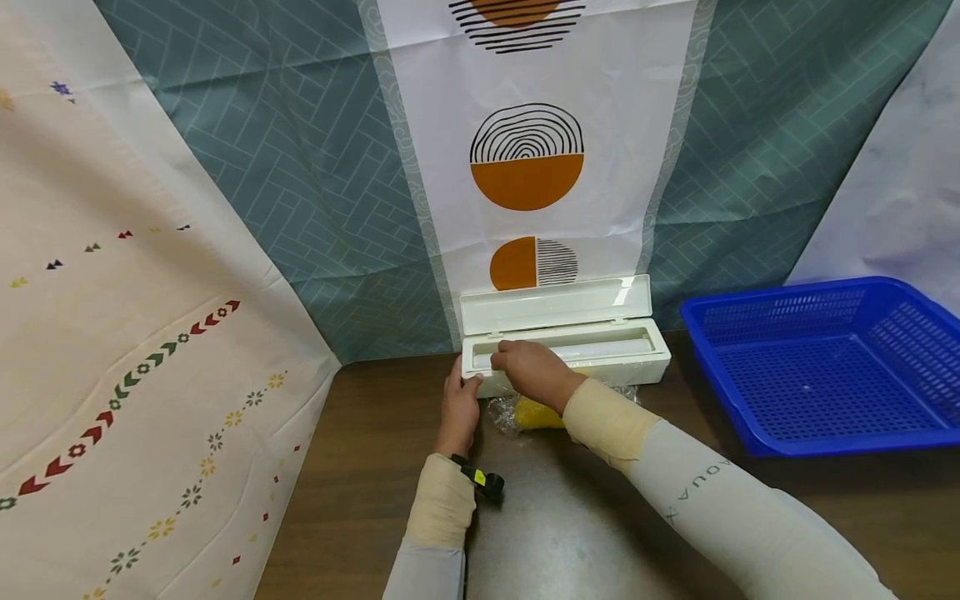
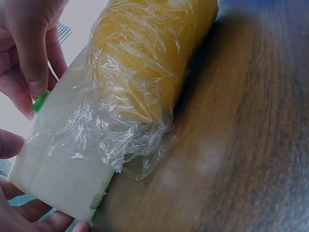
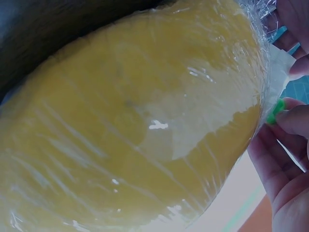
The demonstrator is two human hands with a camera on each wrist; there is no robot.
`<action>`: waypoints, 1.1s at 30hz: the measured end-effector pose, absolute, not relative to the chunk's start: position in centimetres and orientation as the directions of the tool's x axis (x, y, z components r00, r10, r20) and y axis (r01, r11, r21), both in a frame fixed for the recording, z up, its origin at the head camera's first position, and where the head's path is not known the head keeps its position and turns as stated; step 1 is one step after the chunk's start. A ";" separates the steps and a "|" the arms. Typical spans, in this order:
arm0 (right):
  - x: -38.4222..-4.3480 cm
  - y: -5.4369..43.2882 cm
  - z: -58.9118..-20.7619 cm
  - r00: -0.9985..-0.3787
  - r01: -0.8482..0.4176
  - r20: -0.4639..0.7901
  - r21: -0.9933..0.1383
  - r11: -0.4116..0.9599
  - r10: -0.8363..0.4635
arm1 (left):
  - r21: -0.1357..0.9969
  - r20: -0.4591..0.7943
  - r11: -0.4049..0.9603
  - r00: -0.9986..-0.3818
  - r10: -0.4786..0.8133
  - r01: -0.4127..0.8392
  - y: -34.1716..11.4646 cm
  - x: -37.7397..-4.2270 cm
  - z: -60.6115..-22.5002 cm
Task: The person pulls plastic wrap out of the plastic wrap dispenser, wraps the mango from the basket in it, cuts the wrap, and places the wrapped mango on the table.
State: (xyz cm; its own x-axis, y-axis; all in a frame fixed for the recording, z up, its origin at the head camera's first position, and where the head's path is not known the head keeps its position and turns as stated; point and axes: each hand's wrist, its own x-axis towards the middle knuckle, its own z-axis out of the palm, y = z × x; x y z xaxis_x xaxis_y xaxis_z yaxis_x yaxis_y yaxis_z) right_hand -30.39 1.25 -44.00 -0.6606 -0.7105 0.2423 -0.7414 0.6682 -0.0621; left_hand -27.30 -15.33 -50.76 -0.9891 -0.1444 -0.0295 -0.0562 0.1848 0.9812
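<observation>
A white cling film dispenser point(image 1: 652, 367) stands at the back of the table, its lid point(image 1: 558, 304) raised and a roll of film point(image 1: 611, 348) inside. At its left end my left hand point(image 1: 459, 408) grips the box, thumb on one side and fingers on the other. My right hand point(image 1: 536, 372) pinches a small green slider point(image 2: 41, 101) on the dispenser's edge, near that same end. A yellow rounded object point(image 2: 145, 63), wrapped in clear film point(image 2: 125, 140), lies against the dispenser's front. Its kind is unclear, and my right forearm partly covers it in the head view.
A blue perforated plastic basket point(image 1: 817, 392) stands on the right of the brown wooden table point(image 1: 360, 475). Patterned cloths point(image 1: 330, 167) hang behind the table and down its left side. A dark wrist camera point(image 1: 491, 486) is strapped to my left wrist.
</observation>
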 end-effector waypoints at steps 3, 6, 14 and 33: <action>-30.4 1.3 -44.0 -0.660 -0.742 0.242 -0.065 0.667 -0.711 | 0.980 -0.035 0.187 -0.988 -0.150 -0.063 -15.3 -27.2 -50.7; -30.4 1.3 -44.1 -0.664 -0.739 0.237 -0.064 0.671 -0.709 | 0.980 -0.048 0.184 -0.987 -0.151 -0.075 -15.3 -27.3 -50.7; -30.5 1.5 -44.1 -0.661 -0.743 0.234 -0.068 0.666 -0.713 | 0.980 -0.057 0.182 -0.987 -0.149 -0.084 -15.3 -27.4 -50.8; -30.5 1.9 -44.0 -0.647 -0.752 0.251 -0.054 0.657 -0.720 | 0.982 -0.063 0.164 -0.985 -0.162 -0.090 -15.5 -27.3 -50.7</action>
State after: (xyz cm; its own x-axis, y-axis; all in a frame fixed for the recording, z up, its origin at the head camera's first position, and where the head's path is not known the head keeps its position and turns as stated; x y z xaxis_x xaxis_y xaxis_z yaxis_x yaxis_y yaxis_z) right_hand -30.50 1.86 -44.00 -0.6468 -0.7202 0.2510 -0.7522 0.6566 -0.0543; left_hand -27.31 -15.49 -50.65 -0.9848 -0.1619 -0.0630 -0.0897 0.1639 0.9824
